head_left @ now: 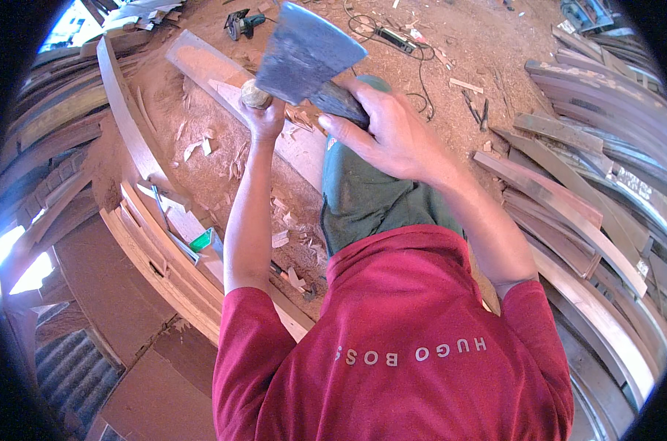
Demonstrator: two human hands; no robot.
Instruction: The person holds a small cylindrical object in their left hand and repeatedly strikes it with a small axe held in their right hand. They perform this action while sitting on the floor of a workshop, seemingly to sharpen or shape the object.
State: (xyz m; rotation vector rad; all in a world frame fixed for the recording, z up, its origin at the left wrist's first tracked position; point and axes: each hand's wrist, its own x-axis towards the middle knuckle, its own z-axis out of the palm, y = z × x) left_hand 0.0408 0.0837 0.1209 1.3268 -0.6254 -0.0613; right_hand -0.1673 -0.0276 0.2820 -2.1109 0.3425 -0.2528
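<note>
My right hand (392, 132) is wrapped round the dark handle (341, 103) of a hatchet, raised in front of me. The hatchet's broad grey blade (304, 55) flares outward, its wide edge toward the far right. Just left of and below the blade, my left hand (266, 121) is closed on a piece of wood (255, 95) with a pale, rounded end. Much of that piece is hidden by the hand and the hatchet. Whether blade and wood touch, I cannot tell. Behind both hands lies a long pale board (208, 62) on the sawdust-covered ground.
Stacked timber lines the right side (569, 191) and the left. A power tool (241, 25) and a power strip (397, 40) with a trailing cord lie farther off. Pliers (475, 110) rest to the right. A green-ended tool (203, 239) sits beside timber (157, 257) at near left.
</note>
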